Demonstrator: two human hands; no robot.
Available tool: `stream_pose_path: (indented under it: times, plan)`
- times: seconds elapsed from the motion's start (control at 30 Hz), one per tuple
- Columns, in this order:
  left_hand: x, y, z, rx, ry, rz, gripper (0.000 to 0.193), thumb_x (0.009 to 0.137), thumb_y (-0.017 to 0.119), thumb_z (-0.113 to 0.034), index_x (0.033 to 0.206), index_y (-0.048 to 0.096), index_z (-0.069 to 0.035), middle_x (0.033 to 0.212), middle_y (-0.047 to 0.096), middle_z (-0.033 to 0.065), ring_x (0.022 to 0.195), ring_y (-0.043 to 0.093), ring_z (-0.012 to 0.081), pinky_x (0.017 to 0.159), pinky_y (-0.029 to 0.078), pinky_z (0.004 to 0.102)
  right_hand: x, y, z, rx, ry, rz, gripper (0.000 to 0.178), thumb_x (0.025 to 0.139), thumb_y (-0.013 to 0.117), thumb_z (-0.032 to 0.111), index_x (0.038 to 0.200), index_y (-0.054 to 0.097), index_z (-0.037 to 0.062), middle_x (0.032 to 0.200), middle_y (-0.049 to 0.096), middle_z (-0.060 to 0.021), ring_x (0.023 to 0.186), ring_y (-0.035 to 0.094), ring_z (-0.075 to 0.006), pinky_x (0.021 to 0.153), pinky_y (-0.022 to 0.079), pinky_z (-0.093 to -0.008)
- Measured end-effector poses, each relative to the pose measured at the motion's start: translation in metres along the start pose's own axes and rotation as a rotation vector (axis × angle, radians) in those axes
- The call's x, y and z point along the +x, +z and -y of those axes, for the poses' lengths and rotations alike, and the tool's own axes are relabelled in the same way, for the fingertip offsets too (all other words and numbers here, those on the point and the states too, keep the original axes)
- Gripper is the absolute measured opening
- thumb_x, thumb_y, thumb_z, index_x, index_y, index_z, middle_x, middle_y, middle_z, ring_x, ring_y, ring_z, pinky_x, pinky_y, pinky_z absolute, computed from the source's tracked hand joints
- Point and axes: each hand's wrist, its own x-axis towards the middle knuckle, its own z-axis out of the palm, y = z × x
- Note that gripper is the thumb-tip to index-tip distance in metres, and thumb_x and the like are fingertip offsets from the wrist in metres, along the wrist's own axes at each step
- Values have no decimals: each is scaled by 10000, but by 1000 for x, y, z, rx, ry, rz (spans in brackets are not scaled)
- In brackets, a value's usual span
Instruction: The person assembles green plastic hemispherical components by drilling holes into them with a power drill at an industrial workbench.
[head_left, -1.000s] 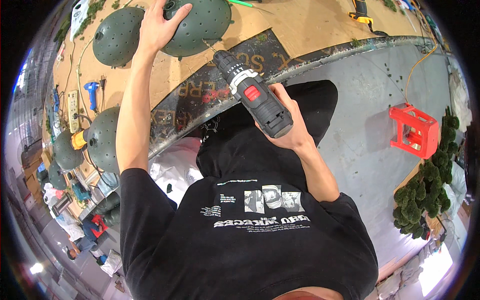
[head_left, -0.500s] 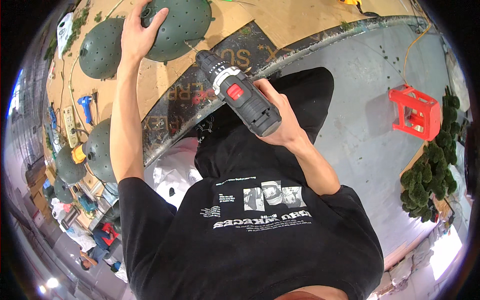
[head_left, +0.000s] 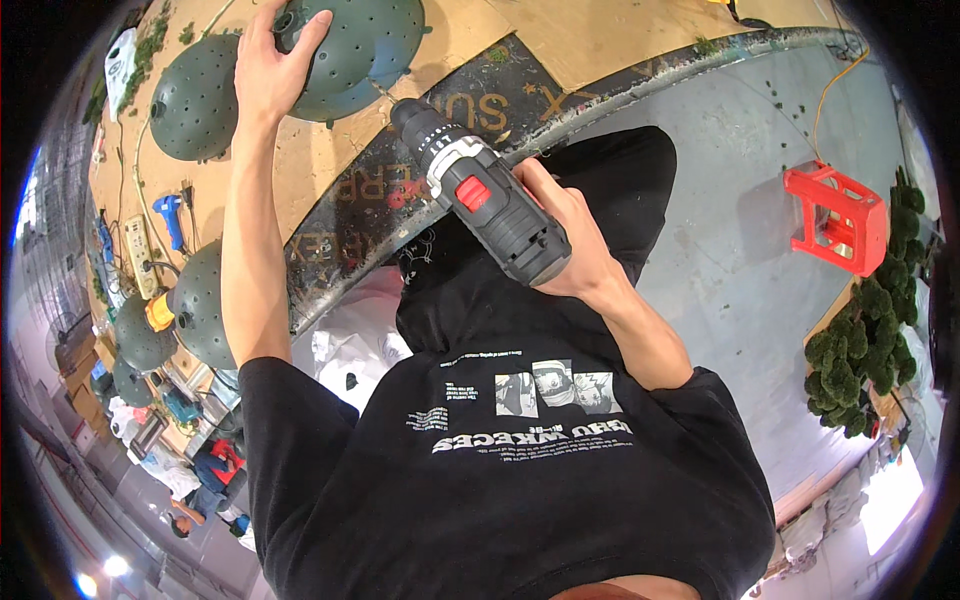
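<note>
My left hand (head_left: pixel 268 75) grips a dark green dome (head_left: pixel 355 50) dotted with small holes, near its raised collar; the thumb lies over the surface and the fingertips run toward the top edge. In my right hand (head_left: pixel 575 235) is a black and grey cordless drill (head_left: pixel 490 205) with a red button, its handle mostly hidden beneath the body. The drill's thin bit (head_left: pixel 384 92) points at the dome's lower rim; whether it touches cannot be made out. Beside my left hand lies a second green dome (head_left: pixel 190 100), also full of holes.
Cardboard (head_left: pixel 460 50) covers the worktable, whose dark edge (head_left: pixel 345 220) runs diagonally before me. Further left are a blue glue gun (head_left: pixel 170 220), a power strip (head_left: pixel 138 250) and more domes (head_left: pixel 205 310). A red stool (head_left: pixel 840 220) and green foliage (head_left: pixel 860 355) stand on the right.
The drill's body has shifted slightly right with my right hand, its bit still by the dome's rim. My left hand keeps its place on the dome. The whole view has moved a little.
</note>
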Motion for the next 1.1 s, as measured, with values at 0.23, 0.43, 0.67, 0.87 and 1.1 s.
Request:
stream_pose_path:
  times: [0.23,0.43,0.67,0.87,1.1]
  plan:
    - [-1,-2,4,15,6,-25,546,908,741,-287,1367,569,-47,1302,635,197,1232,604,326,1069,454,411,1,9,5,0,0,-47,390,722,758,62,1024,521,-8,794,596,-179,676,580,-361,684,486,-333]
    - [2,5,4,-6,9,14,560,906,743,-298,1381,561,-62,1342,622,190,1260,594,322,1078,449,412,7,14,-2,-110,-42,-76,543,681,826,120,1073,472,-5,771,648,-241,731,659,-478,626,521,-451]
    - [-22,8,27,-51,-1,-66,590,872,763,-481,1288,671,-74,1256,684,177,1201,622,335,1034,465,403,0,5,8,-48,-31,-89,546,670,809,84,1103,487,0,809,643,-277,788,650,-496,639,512,-459]
    - [5,10,14,-110,-7,-2,498,940,741,-359,1331,651,-63,1281,676,150,1175,638,245,1021,476,359,-56,-10,5,222,131,-89,354,780,767,57,1045,539,4,841,619,-104,721,615,-216,714,489,-309]
    - [2,2,31,-293,-43,-237,350,890,825,-317,1109,772,-49,1234,715,96,1107,670,205,991,510,342,-69,-20,2,158,102,-129,360,779,770,36,1061,548,3,815,662,-106,708,633,-242,738,503,-311]
